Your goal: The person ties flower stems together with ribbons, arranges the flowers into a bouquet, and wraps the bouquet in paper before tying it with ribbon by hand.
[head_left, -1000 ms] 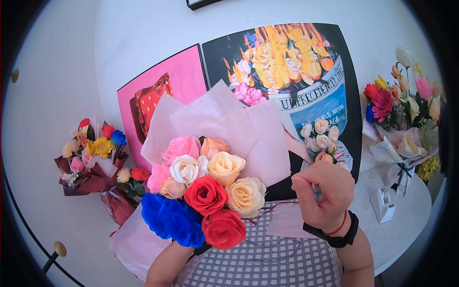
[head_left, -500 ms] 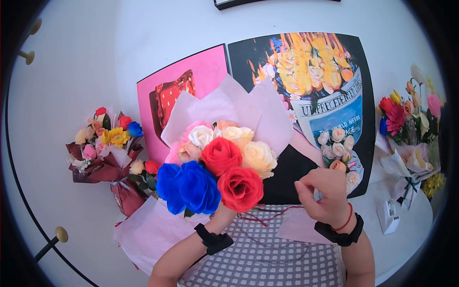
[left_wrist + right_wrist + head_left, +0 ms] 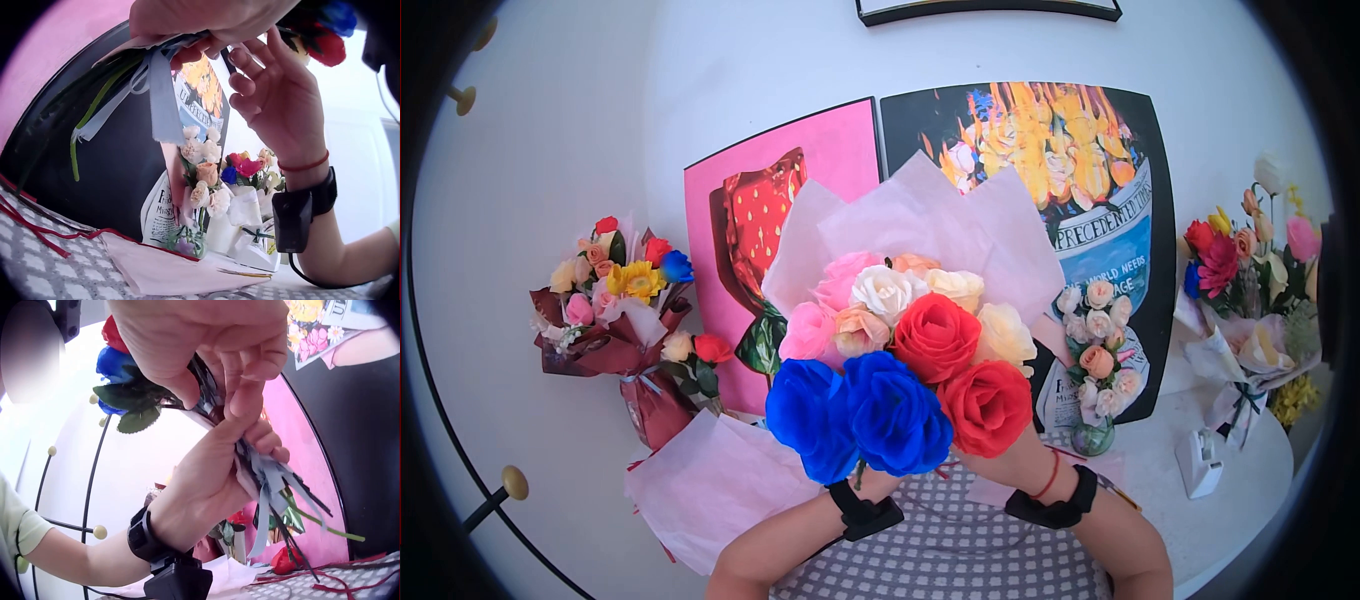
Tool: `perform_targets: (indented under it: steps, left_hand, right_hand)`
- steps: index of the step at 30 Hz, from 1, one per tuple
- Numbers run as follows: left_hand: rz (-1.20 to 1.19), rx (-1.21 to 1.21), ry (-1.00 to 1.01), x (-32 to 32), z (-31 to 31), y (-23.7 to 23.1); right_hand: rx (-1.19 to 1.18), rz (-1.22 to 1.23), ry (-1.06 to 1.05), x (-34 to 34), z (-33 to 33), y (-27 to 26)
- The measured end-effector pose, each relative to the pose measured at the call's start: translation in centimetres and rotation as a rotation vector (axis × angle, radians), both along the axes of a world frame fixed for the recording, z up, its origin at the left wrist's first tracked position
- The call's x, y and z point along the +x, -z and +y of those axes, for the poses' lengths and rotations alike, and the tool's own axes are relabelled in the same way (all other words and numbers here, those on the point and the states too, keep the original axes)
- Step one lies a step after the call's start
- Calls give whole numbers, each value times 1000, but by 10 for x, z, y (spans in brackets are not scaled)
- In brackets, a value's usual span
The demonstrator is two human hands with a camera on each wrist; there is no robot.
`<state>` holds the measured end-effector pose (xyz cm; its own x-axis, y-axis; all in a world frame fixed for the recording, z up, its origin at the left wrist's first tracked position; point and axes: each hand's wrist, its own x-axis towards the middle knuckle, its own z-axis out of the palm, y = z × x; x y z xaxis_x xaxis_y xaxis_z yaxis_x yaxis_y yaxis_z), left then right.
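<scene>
My left hand (image 3: 203,465) grips the stems of a rose bouquet, below the flower heads. Red roses (image 3: 988,405), blue roses (image 3: 898,412), pink and cream ones fan out in front of pale pink wrapping paper (image 3: 975,225). A light blue ribbon (image 3: 165,100) is tied round the stems, its tails hanging, and bare stem ends (image 3: 78,147) stick out past the fist. My right hand (image 3: 278,103) is just above the left, thumb and loosely bent fingers on either side of the stems. In the head view the flowers hide most of both hands.
Pink paper (image 3: 720,490) and a red cord (image 3: 47,234) lie on the checked cloth (image 3: 960,545). A wrapped bouquet (image 3: 620,340) stands left, another (image 3: 1250,320) right, beside a white tape dispenser (image 3: 1200,462). Behind are two pictures and a small glass vase (image 3: 1092,437) of pale flowers.
The bouquet first rises away from my body, then shifts right with the left hand. My right hand has moved left from beside it to the stems behind the flowers.
</scene>
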<state>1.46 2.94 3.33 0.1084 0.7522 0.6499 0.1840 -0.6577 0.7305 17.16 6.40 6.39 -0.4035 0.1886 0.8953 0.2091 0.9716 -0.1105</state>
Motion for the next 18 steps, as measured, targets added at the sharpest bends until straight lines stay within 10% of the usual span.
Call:
perform_targets:
  steps: [18]
  left_hand:
    - [68,55,62,-46,-10,45]
  right_hand:
    - [-364,166,-402,-24,21,56]
